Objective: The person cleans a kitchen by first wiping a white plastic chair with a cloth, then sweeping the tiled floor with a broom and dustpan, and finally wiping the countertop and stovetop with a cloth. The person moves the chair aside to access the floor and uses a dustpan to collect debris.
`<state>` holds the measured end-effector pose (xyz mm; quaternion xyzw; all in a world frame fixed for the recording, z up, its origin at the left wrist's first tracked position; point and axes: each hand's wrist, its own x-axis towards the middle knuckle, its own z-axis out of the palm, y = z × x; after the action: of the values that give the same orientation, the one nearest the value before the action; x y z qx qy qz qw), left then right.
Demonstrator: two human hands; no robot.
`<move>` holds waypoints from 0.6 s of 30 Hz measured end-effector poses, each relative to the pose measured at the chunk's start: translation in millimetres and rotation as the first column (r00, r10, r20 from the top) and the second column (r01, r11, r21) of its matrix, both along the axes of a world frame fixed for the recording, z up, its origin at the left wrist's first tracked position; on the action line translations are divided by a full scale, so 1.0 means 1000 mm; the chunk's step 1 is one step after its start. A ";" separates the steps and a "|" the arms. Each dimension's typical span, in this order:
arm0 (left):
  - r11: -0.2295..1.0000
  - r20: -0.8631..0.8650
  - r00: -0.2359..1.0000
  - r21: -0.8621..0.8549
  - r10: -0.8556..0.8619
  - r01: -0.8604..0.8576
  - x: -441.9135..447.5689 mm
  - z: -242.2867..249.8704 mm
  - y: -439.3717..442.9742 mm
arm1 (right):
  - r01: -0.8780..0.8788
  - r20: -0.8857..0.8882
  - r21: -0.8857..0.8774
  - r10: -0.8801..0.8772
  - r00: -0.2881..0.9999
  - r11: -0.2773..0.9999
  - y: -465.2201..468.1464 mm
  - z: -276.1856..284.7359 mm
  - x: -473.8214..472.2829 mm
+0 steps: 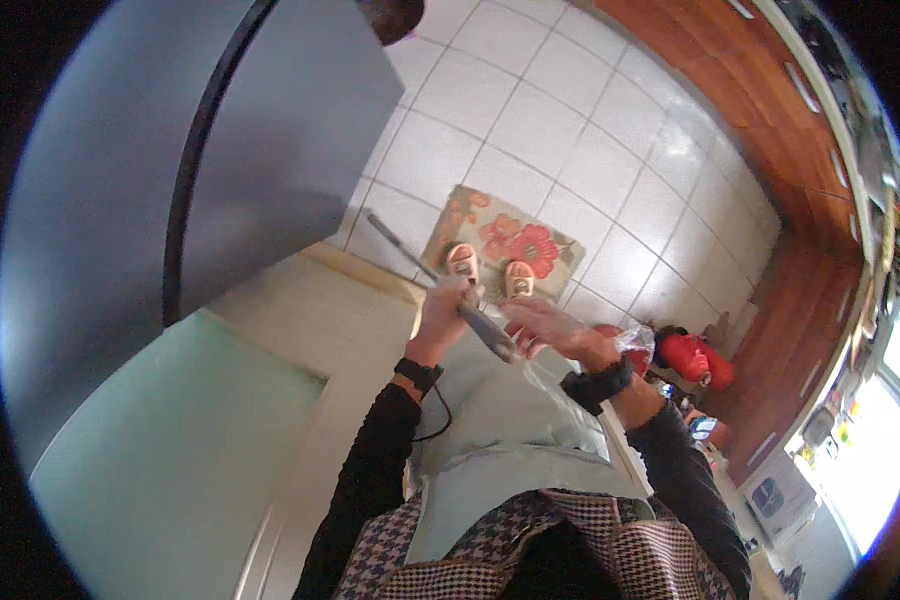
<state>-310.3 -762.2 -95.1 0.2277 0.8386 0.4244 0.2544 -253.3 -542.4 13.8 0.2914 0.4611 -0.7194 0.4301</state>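
My left hand [444, 309] is closed around a long grey stick-like tool [487, 330] held at a slant in front of my body. Its thin dark far end reaches up and left over the floor tiles, while the thicker near end points toward my right hand [551, 326]. That hand is blurred, with its fingers bent beside the thick end. Whether they pinch anything cannot be made out. Faint pale streaks on the light apron [487, 420] lie below the fingers. A dark band circles each wrist.
My slippered feet stand on a floral mat [525, 232] on white tiles. A large grey cabinet-like appliance [285, 150] rises at left, near a frosted-glass door panel [187, 442]. Red objects [694, 358] and a plastic bag [634, 341] sit at right, before wooden cabinets [817, 300].
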 end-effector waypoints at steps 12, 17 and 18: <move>-0.055 0.337 -0.023 0.088 0.941 -0.995 -0.094 0.023 -0.234 | 0.072 0.047 0.197 -0.083 0.995 0.978 0.031 0.008 0.038; 0.147 0.491 0.190 0.124 0.850 -0.981 -0.094 -0.062 -0.369 | 0.105 0.063 0.276 -0.127 0.990 0.955 0.036 0.002 0.061; 0.497 0.230 0.511 0.121 0.828 -0.859 -0.092 -0.072 -0.395 | 0.134 0.081 0.303 -0.165 0.983 0.944 0.039 0.001 0.067</move>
<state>-402.6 -1156.9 -167.3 -0.2160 0.7696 0.5992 0.0461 -185.9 -503.4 14.4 0.4242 0.5166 -0.6565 0.3495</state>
